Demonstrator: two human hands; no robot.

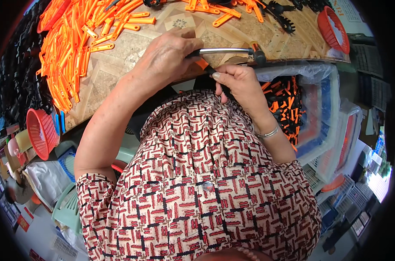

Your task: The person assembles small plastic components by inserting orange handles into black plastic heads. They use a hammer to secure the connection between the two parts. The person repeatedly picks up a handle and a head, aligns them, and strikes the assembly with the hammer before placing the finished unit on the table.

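Observation:
My left hand [167, 54] is closed at the table's near edge around the dark grip of a small hammer [223, 51]. The hammer's metal shaft points right, ending in a black head with an amber opposite face. Below the shaft, an orange handle piece with a black part [202, 63] spans between my hands; its left end meets my left fingers, which partly hide it. My right hand [241, 82] pinches its black end between thumb and fingers. A big heap of orange handles [71, 56] lies on the table to the left of my left hand.
Black parts [15, 82] are piled at far left. More black toothed pieces [284, 21] lie at the table's back. Red baskets [41, 134] [334, 30] stand at both sides. Beside my right forearm, a plastic-lined crate [326, 108] holds orange-and-black pieces [286, 104].

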